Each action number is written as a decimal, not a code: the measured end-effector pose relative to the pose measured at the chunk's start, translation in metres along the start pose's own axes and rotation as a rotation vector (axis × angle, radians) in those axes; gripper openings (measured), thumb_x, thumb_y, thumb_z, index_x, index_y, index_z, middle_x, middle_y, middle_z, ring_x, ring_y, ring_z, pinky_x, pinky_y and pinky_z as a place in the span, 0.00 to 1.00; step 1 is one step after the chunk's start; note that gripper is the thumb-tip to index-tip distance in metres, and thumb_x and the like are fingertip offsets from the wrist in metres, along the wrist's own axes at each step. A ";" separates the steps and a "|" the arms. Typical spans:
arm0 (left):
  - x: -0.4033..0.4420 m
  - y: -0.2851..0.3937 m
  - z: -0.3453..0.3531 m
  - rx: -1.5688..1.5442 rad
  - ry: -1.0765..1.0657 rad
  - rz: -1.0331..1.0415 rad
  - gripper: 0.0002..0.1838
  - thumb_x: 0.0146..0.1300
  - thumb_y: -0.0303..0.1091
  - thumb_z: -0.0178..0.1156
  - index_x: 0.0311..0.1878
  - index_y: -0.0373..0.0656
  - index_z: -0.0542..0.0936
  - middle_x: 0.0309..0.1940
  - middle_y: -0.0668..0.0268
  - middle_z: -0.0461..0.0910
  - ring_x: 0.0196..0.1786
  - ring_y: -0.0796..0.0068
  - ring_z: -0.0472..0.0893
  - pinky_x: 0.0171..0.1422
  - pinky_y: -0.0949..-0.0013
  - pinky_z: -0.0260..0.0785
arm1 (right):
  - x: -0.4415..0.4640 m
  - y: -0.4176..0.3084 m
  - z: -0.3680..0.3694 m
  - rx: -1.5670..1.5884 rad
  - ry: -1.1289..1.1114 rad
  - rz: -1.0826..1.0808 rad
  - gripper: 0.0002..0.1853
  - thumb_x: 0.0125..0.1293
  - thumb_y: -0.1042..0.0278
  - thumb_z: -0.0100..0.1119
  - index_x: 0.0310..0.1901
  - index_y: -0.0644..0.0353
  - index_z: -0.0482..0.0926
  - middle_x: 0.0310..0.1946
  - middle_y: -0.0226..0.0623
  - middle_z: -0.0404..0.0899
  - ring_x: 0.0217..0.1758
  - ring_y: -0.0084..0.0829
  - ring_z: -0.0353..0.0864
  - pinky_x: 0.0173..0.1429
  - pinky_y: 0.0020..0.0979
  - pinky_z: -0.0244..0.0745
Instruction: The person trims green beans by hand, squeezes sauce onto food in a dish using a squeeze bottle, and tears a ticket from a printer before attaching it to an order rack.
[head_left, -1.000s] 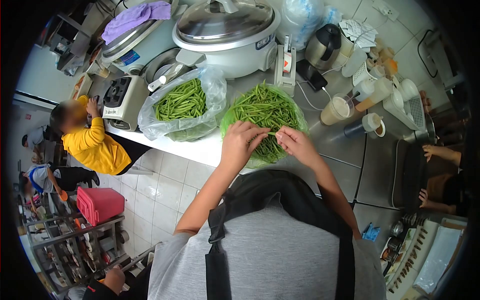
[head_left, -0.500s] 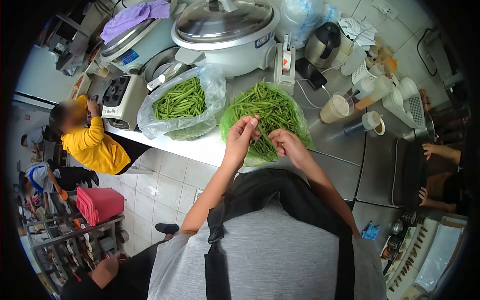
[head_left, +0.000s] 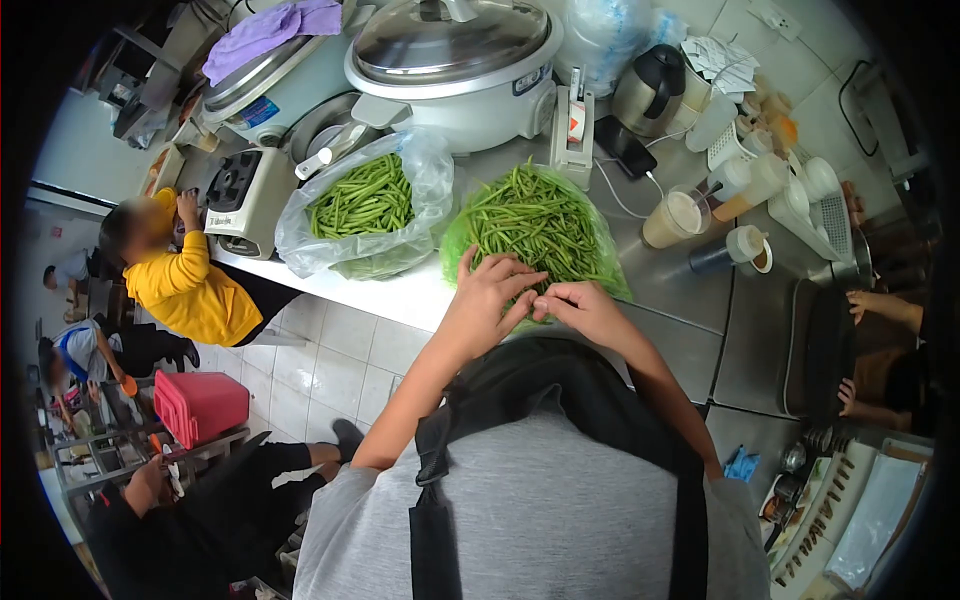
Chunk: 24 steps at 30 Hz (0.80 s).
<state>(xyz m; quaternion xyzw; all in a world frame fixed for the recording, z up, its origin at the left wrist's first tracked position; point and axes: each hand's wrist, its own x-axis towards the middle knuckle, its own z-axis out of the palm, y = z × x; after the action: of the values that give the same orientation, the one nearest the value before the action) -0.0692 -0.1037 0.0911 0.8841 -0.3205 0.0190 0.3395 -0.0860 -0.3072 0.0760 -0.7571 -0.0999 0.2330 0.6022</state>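
In the head view, a metal worktop [head_left: 675, 335] stretches out beyond my hands, tiled floor [head_left: 330, 400] to their left. My left hand [head_left: 490, 295] has its fingers fanned, and my right hand [head_left: 587, 312] curls, fingertips meeting the left's; I cannot tell whether either pinches anything. Just beyond them, green beans [head_left: 530, 215] fill a green bag [head_left: 612, 272]. Left of my left hand, a clear bag [head_left: 432, 180] holds more beans [head_left: 362, 198].

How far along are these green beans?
Probably partway. The beans in the clear bag, a smaller, separate pile, look done. The left hand and right hand meet over the near side of the green bag; whether they pinch one is unclear. The larger heap there appears left.
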 end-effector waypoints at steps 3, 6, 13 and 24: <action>-0.004 0.002 -0.008 -0.092 -0.116 -0.070 0.14 0.60 0.31 0.60 0.50 0.50 0.83 0.40 0.66 0.77 0.52 0.64 0.75 0.71 0.53 0.49 | -0.006 0.000 -0.005 0.123 -0.032 0.036 0.12 0.68 0.60 0.56 0.35 0.60 0.83 0.20 0.21 0.72 0.23 0.13 0.63 0.27 0.20 0.58; -0.007 -0.002 -0.007 -0.233 -0.103 -0.115 0.12 0.61 0.29 0.60 0.47 0.47 0.84 0.39 0.65 0.77 0.49 0.66 0.76 0.68 0.60 0.56 | -0.007 0.003 -0.010 0.352 -0.064 0.107 0.12 0.69 0.61 0.55 0.36 0.62 0.82 0.23 0.21 0.73 0.22 0.11 0.61 0.26 0.19 0.58; 0.004 -0.001 0.047 -0.976 0.268 -0.269 0.10 0.66 0.29 0.57 0.48 0.38 0.83 0.53 0.60 0.76 0.57 0.72 0.74 0.64 0.70 0.63 | 0.013 0.013 0.007 0.726 0.190 -0.100 0.12 0.73 0.64 0.50 0.37 0.63 0.78 0.23 0.22 0.68 0.20 0.13 0.56 0.25 0.19 0.55; 0.027 -0.074 -0.057 -0.667 0.924 -0.336 0.16 0.69 0.36 0.56 0.53 0.37 0.80 0.51 0.59 0.81 0.56 0.71 0.77 0.65 0.68 0.64 | 0.043 0.050 -0.009 0.524 0.215 0.259 0.14 0.66 0.62 0.46 0.35 0.63 0.79 0.16 0.25 0.67 0.17 0.21 0.63 0.25 0.25 0.61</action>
<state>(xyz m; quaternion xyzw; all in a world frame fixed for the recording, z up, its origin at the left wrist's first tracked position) 0.0058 -0.0420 0.0986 0.6684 0.0163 0.2460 0.7018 -0.0506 -0.3090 0.0196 -0.6029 0.1249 0.2441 0.7492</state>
